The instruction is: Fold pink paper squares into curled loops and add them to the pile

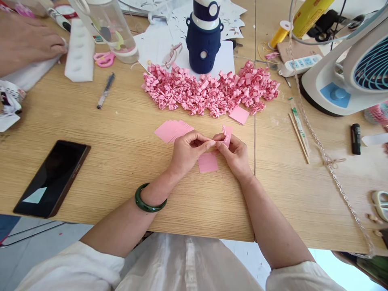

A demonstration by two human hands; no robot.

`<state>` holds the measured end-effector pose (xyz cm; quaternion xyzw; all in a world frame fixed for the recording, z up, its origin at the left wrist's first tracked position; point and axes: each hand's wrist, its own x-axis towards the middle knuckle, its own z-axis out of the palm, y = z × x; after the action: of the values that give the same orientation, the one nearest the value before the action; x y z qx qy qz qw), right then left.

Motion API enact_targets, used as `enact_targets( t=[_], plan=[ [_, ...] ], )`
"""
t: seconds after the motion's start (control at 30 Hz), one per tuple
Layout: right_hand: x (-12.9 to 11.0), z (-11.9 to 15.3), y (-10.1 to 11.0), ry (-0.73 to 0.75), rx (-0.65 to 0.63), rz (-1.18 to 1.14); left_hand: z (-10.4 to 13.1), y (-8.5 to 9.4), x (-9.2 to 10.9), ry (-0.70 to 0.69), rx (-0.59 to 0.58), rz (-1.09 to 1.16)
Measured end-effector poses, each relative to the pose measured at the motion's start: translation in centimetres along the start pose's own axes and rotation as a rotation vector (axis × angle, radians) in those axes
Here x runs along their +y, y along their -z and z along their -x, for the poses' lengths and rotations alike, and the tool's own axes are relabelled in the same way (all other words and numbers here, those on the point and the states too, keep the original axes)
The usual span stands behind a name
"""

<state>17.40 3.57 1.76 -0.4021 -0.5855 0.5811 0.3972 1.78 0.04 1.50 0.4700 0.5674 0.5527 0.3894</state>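
Note:
Both my hands meet over the middle of the table, fingertips pinched together. My right hand [235,153] grips a pink paper piece [228,135] whose left edge is cut into strips with small curls. My left hand [190,151] pinches at the same piece, where a strip seems to run between the fingertips. Under the hands lies a square pink paper [208,163]. Left of them is a fanned stack of pink paper squares [172,130]. Beyond is a long heap of curled pink paper pieces [197,91], with another pink square [239,114] at its front edge.
A dark blue bottle [203,40] stands behind the heap. A phone [51,178], a pen [106,91] and pink scissors [104,59] lie left. A fan [342,76], power strip [300,65], wooden sticks [299,137] and twisted cord [329,161] are right. Another person's hand [30,44] rests upper left.

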Motion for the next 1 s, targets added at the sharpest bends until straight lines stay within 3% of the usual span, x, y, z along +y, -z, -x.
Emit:
enact_targets(
  t=[0.5, 1.0],
  plan=[
    [-0.12, 0.06, -0.02, 0.012, -0.006, 0.013, -0.16, -0.08, 0.02, 0.115, -0.01, 0.094],
    [0.37, -0.11, -0.1, 0.026, 0.024, -0.029, -0.07, -0.13, 0.23, 0.095, 0.006, 0.087]
  ],
)
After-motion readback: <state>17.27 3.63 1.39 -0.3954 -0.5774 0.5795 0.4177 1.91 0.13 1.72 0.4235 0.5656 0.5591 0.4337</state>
